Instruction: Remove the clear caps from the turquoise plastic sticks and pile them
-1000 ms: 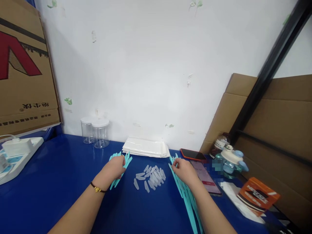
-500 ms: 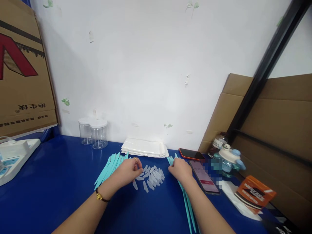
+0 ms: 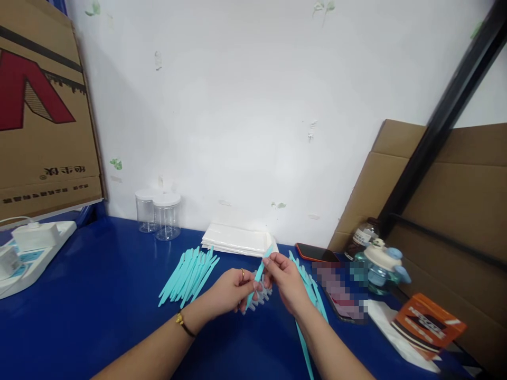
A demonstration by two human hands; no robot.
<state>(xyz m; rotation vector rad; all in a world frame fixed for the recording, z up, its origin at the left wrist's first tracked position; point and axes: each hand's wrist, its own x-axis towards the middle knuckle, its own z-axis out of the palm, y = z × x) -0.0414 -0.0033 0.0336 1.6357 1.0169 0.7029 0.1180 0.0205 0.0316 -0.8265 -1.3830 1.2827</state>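
Between my two hands is a slim turquoise plastic stick, shaped like an eyebrow razor (image 3: 260, 272), slanting up to the right. My right hand (image 3: 288, 279) pinches its upper part between thumb and fingers. Closed around the lower part is my left hand (image 3: 233, 289); whether a small cap is also in those fingers is hidden. Behind and below the fingertips lie small translucent caps (image 3: 262, 299), mostly covered by the hands. A fanned pile of turquoise razors (image 3: 188, 275) lies left of my left hand. More turquoise razors (image 3: 316, 293) lie beside my right wrist, partly under the forearm.
White flat packets (image 3: 233, 240) lie against the wall, with two clear lidded jars (image 3: 167, 219) to their left. Two phones (image 3: 317, 252), a teal bottle (image 3: 379, 272) and an orange pouch (image 3: 428, 324) stand or lie at right. A power strip (image 3: 43, 264) sits far left.
My right hand has moved left from the right-hand razors, bringing one razor over the caps. My left hand has moved right to meet it and now grips its lower part.
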